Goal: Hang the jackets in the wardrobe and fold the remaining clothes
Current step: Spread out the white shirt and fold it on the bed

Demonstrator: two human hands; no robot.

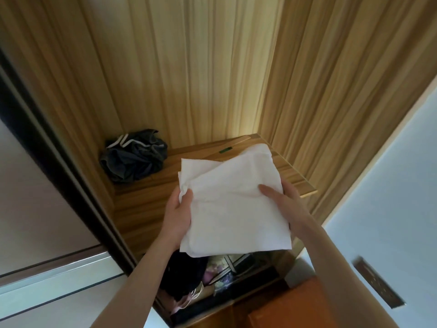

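White folded garment (pixel 234 209), centre frame: thin matt cloth, lightly creased. Dark bundle (pixel 133 158), centre left: crumpled matt fabric with pale trim. Shelf (pixel 142 209) and wardrobe walls (pixel 189 67): striped wood-grain veneer, smooth, satin sheen.

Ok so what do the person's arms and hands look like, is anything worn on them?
Both forearms are bare as far as the frame shows, with no sleeves in view. The left hand and right hand wear no gloves. No watch, bracelet or ring is visible on either.
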